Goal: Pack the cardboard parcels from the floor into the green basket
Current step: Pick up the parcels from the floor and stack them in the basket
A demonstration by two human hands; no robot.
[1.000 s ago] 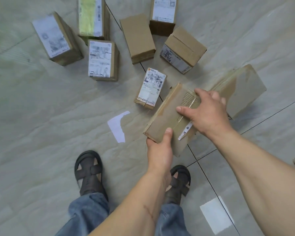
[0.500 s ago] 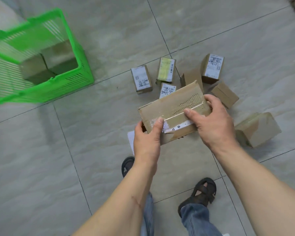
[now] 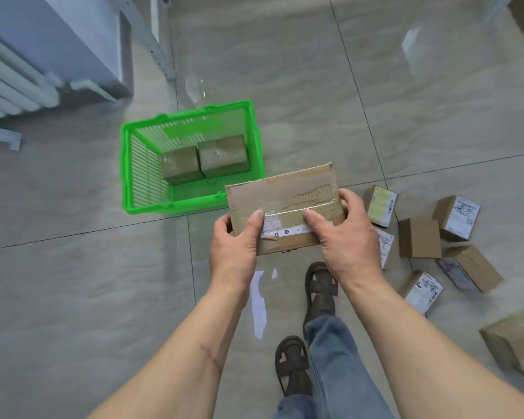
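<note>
Both hands hold one flat brown cardboard parcel w/ clear tape point(image 3: 282, 207) at centre frame, in the air above the grey tiled floor point(image 3: 73, 282). Left hand point(image 3: 235, 252) grips the parcel's lower-left corner: thumb pressed flat on the top face by the tape strip, the other fingers point(image 3: 220, 228) curled round the left edge and underneath. Right hand point(image 3: 350, 240) grips the right end: thumb on the top face along the tape, fingers wrapped over the right edge. Parcel is roughly level, its far-left corner overlapping the near-right rim of the green plastic slatted basket point(image 3: 139, 176) in the picture; can't tell how high above it.

Basket sits on the floor, centre-left, w/ two brown cardboard boxes point(image 3: 204, 161) side by side inside, touching, against its far wall.

Writing: a white sticker strip on the held parcel has small dark marks, not readable. Loose parcels at right of frame: small box w/ yellow-white label point(image 3: 380, 205), box w/ white printed label point(image 3: 457, 217), plain brown box point(image 3: 419, 238), tilted brown box w/ label on its end point(image 3: 469, 267), small labelled box point(image 3: 421, 290), larger plain box point(image 3: 515, 340) at lower right. All label print too small/blurred to read.

Lower centre: dark sandals point(image 3: 319, 288) and blue jeans leg point(image 3: 336, 358). Upper left: white radiator point(image 3: 9, 86).
</note>
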